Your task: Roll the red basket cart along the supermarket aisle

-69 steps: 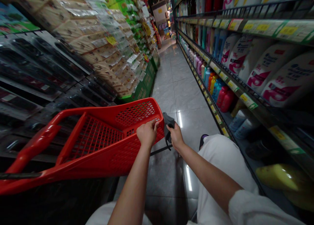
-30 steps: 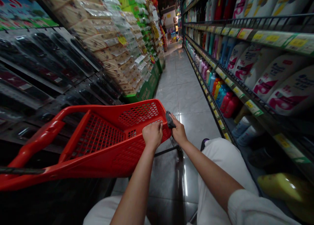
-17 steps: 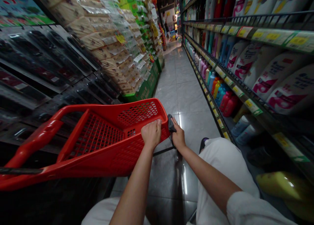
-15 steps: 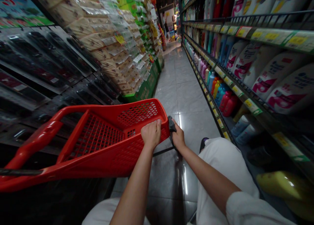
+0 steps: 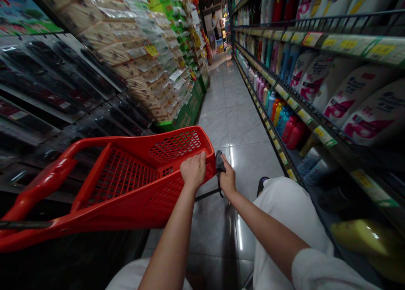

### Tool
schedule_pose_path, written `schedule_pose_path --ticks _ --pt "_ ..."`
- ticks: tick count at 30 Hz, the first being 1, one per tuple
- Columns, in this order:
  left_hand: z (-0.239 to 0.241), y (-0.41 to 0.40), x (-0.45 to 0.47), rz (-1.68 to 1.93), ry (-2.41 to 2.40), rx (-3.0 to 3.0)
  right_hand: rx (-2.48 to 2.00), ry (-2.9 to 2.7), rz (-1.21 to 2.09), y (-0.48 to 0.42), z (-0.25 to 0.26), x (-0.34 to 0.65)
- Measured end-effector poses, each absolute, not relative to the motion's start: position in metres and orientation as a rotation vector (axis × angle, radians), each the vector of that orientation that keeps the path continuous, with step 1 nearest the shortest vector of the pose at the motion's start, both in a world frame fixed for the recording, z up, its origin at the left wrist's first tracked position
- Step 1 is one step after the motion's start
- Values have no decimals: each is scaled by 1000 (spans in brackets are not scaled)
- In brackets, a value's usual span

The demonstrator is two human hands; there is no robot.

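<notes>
A red plastic shopping basket (image 5: 126,184) with mesh walls is tilted in front of me in a store aisle. My left hand (image 5: 193,170) grips its near rim. Just right of that rim, my right hand (image 5: 227,178) is closed on a small grey cloth-like piece (image 5: 219,160) pressed against the basket's outer corner. A dark strap or rod hangs below that corner. The basket looks to hold nothing. My white-clad knee (image 5: 284,205) shows under my right arm.
Hanging packaged goods fill the rack on the left (image 5: 104,62). Shelves of bottles with yellow price tags (image 5: 303,83) line the right. A glossy grey tiled floor (image 5: 234,113) runs ahead down the narrow aisle. A yellow item (image 5: 363,231) lies on the lowest right shelf.
My right hand has shifted the grey piece along the basket's corner, first closer to the rim, now slightly up. My left hand keeps its grip on the rim. The view swayed a little.
</notes>
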State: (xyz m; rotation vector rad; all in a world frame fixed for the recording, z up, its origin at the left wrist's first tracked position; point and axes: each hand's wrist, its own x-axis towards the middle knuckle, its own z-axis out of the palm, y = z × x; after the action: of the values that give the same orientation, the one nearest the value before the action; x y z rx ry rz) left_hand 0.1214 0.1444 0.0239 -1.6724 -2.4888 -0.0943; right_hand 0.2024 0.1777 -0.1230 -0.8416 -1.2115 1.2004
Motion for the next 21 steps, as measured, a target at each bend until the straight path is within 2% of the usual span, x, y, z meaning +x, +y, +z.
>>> schedule_pose_path --ticks 7,11,16,21 --pt "23 144 124 -67 -2473 -1655 -691 -1326 1127 178 -112 193" --pt "23 145 123 -73 -2465 -1654 -650 -1431 1120 154 -137 196" --pt "24 147 122 -54 -2470 -1648 -899 -1225 1286 161 -169 194" --pt "24 148 121 -56 -2466 -1637 -781 -1205 1192 168 -153 183"
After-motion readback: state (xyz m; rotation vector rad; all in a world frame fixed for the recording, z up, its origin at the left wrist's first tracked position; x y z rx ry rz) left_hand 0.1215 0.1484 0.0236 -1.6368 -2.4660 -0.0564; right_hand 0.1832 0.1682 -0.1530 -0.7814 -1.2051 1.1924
